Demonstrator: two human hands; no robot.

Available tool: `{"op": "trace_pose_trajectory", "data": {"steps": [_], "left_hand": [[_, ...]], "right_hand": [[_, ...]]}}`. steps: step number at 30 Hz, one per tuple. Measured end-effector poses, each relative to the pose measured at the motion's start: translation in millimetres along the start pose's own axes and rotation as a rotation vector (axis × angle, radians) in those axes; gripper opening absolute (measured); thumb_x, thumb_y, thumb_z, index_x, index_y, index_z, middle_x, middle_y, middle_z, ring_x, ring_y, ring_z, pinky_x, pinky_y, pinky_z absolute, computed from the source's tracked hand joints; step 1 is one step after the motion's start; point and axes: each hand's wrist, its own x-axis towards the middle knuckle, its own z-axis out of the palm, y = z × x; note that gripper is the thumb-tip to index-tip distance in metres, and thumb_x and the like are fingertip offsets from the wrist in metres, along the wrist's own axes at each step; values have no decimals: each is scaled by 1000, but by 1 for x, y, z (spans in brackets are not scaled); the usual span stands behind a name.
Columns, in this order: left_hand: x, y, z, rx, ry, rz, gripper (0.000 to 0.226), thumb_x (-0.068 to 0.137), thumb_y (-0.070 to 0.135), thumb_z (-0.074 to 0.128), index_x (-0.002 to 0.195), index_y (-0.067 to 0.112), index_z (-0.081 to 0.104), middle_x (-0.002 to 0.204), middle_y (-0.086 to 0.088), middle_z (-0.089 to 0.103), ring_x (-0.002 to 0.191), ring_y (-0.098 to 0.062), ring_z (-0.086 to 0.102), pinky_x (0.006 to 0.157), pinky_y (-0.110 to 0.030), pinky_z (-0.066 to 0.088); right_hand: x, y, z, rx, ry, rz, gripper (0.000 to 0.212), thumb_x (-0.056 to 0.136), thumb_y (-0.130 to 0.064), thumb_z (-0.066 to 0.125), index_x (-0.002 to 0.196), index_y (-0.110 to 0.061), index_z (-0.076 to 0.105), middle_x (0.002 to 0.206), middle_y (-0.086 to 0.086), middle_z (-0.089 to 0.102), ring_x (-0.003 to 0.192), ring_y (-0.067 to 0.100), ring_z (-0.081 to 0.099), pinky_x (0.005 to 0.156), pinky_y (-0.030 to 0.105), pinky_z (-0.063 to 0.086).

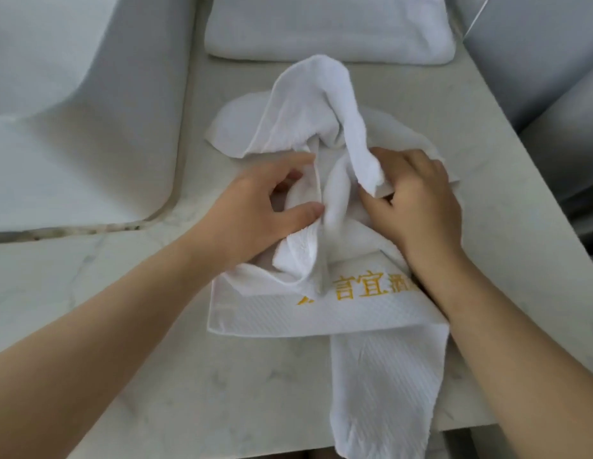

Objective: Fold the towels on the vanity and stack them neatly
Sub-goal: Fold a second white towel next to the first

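**Item:** white towel (321, 104), yellow lettering, unfolded and bunched, in the middle of the counter (123, 326).
**Long axis:** runs away from the person. The far end is humped just short of the folded towel (328, 31), and the near end hangs over the counter's front edge.
**Left hand** (255, 210): fingers (305, 212) curled, pinching a fold at the towel's middle.
**Right hand** (421, 210): grips the bunched ridge just beside it.
**Relation:** both hands sit on the midline, equally near. The loose ends lie beyond and before them, so a spreading pull would likely run along that axis.
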Motion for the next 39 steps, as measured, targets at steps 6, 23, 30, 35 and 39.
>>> {"op": "trace_pose_trajectory", "data": {"steps": [6, 23, 30, 35, 39], "left_hand": [[-7, -14, 0, 278, 25, 100, 34, 52, 69, 45, 81, 53, 53, 124, 11, 37, 130, -11, 32, 114, -30, 21], [-45, -11, -8, 349, 311, -70, 46, 76, 37, 72, 49, 14, 42, 36, 12, 41, 44, -4, 40, 46, -13, 32], [-38, -10, -5, 306, 307, -19, 31, 67, 28, 80, 88, 25, 56, 80, 0, 59, 69, -11, 54, 71, -20, 46], [-29, -14, -9, 444, 158, -27, 90, 51, 63, 59, 133, 30, 41, 148, 10, 20, 134, -13, 28, 110, -31, 26], [-24, -15, -10, 695, 55, -38, 94, 51, 72, 27, 136, 34, 38, 132, 22, 33, 136, -7, 22, 103, -28, 19]], "right_hand": [[-4, -5, -8, 13, -68, 14, 43, 86, -49, 43, 116, -24, 63, 116, 10, 57, 112, 33, 50, 72, 35, 35], [57, -5, -64, 1185, 90, 453, 12, 88, -8, 51, 87, -20, 48, 95, 0, 55, 77, 11, 58, 60, 22, 54], [29, -2, -5, 235, 185, -181, 32, 83, -16, 55, 114, -11, 61, 133, 10, 50, 126, 32, 41, 99, 34, 34], [27, -8, 1, 305, -280, -225, 26, 91, -30, 54, 114, -24, 64, 123, -5, 59, 117, 16, 51, 99, 34, 40], [29, 1, -5, 264, -400, -93, 42, 91, -44, 50, 130, -30, 45, 130, -6, 52, 117, 17, 49, 96, 33, 39]]}}
